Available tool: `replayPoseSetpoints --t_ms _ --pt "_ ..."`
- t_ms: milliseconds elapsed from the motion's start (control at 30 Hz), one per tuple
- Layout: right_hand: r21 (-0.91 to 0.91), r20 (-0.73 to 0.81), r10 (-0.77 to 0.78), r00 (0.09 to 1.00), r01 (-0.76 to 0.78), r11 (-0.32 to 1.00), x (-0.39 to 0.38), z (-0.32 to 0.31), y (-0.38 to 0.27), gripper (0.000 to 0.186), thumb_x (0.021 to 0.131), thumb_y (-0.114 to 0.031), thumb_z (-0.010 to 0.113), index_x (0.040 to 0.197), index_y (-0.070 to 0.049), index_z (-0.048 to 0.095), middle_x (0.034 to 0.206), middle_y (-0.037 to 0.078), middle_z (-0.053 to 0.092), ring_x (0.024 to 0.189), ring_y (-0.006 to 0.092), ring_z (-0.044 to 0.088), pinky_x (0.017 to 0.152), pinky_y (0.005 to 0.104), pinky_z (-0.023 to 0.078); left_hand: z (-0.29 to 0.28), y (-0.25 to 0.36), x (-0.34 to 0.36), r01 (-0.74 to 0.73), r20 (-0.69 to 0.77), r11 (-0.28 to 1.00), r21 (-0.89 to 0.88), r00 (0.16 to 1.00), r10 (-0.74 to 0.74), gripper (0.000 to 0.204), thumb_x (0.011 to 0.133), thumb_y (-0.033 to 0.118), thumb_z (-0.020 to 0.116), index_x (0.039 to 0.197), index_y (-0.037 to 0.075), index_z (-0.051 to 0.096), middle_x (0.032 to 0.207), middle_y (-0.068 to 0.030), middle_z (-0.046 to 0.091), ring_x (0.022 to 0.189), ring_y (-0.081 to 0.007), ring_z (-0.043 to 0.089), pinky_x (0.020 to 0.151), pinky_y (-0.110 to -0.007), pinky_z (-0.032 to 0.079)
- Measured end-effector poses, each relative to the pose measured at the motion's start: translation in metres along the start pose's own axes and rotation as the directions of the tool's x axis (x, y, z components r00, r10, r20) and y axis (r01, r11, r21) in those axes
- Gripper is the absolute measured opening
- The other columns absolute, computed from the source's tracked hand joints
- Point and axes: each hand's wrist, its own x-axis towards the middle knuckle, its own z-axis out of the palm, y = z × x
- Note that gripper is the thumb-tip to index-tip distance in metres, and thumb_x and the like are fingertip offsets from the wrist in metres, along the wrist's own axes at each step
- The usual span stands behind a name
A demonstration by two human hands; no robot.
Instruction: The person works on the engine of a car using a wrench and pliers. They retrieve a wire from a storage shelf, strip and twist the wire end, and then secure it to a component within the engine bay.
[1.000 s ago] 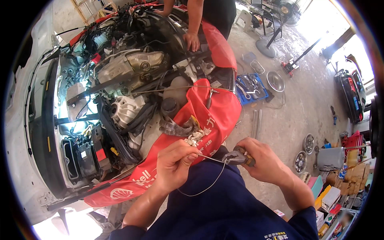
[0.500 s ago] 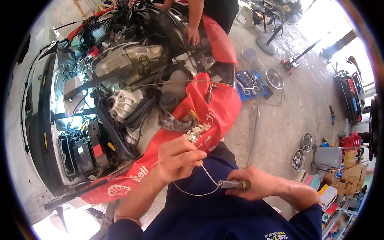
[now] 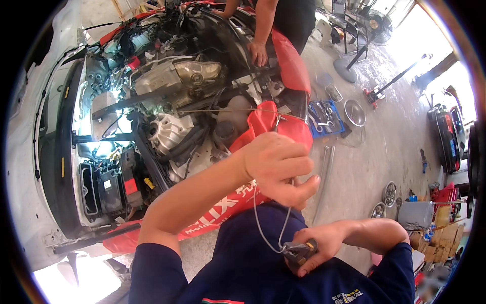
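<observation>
A pale thin wire [image 3: 258,223] hangs in a narrow loop between my hands. My left hand [image 3: 283,169] is closed over the top of the loop, fingers curled and thumb pressed in. The fingers hide the wire's upper ends. Lower down, my right hand [image 3: 324,242] is wrapped round a pair of pliers [image 3: 300,253] with dark and yellow handles. The pliers' jaws meet the bottom of the loop, in front of my dark blue shirt. A red fender cover [image 3: 212,223] lies behind my left forearm, over the car's edge.
The open engine bay [image 3: 177,91] fills the left. Another person's hand [image 3: 258,53] rests on its far edge. A blue tool tray [image 3: 326,119] with wrenches, a metal bowl [image 3: 355,112] and a fan [image 3: 377,25] stand on the floor. Boxes and a grey bin [image 3: 415,213] sit at right.
My left hand has moved right and away from me, drawing the wire loop taller and narrower. My right hand has shifted slightly and turned the pliers. The view has moved a little.
</observation>
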Motion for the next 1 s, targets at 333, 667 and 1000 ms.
replayPoseSetpoints --t_ms 333,667,1000 --pt "-0.191 -0.335 -0.072 0.939 0.007 0.982 -0.029 -0.014 -0.024 0.017 0.085 -0.017 0.069 0.088 -0.002 0.062 0.072 0.006 0.064 0.063 0.0142 0.061 0.058 0.0278 0.048 -0.025 -0.010 0.015 0.357 0.399 0.933 0.047 0.849 -0.345 0.038 0.069 0.006 0.072 0.105 0.010 0.059 0.089 -0.0046 0.057 0.072 -0.0223 0.058 0.059 -0.029 0.049" --pt "-0.514 -0.853 -0.299 0.428 -0.590 0.622 -0.023 -0.005 -0.022 0.020 0.075 -0.014 0.066 0.091 -0.003 0.060 0.075 0.017 0.064 0.071 0.0363 0.063 0.063 0.0438 0.049 -0.035 0.064 0.040 0.979 0.269 0.198 0.047 0.179 -0.946 0.041 0.099 0.034 0.041 0.113 0.000 0.058 0.116 -0.0151 0.054 0.109 -0.0244 0.052 0.096 -0.034 0.039" --pt "-0.435 -0.851 -0.134 0.507 -0.539 0.721 -0.003 0.008 -0.020 0.019 0.076 -0.015 0.064 0.088 -0.001 0.061 0.075 0.018 0.064 0.070 0.0359 0.063 0.064 0.0421 0.050 -0.007 0.065 0.014 0.743 0.416 -0.048 -0.667 0.318 -0.852 0.037 0.096 0.035 0.051 0.077 0.004 0.058 0.115 -0.0122 0.054 0.110 -0.0177 0.050 0.093 -0.036 0.039"
